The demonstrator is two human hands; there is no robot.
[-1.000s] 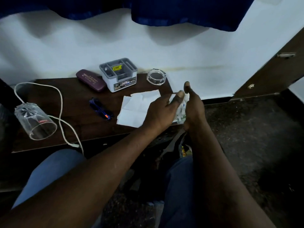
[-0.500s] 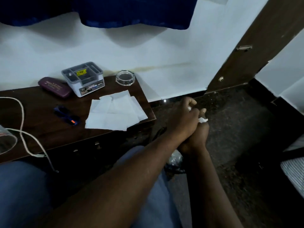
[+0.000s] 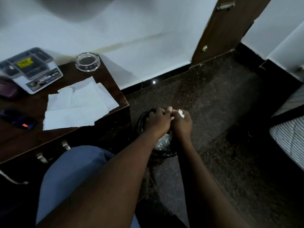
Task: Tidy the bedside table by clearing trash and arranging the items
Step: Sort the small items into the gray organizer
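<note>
Both hands are together over a black trash bag on the floor, right of the bedside table. My right hand grips a crumpled white wrapper, a bit of which shows above its knuckles. My left hand has its fingers curled against the same wrapper. Pale crumpled plastic lies in the bag below the hands. On the table sit flat white tissue sheets, a grey organiser box, a glass ashtray, blue glasses and a maroon case.
Dark speckled floor stretches right of the bag. A brown door stands at the back and a striped mattress edge lies at the far right. My blue-trousered knee is under the table front, beside metal drawer handles.
Both hands carried the crumpled wrapper off the table edge, right and down to the trash bag. The view swung right, so the cup and cable left the frame.
</note>
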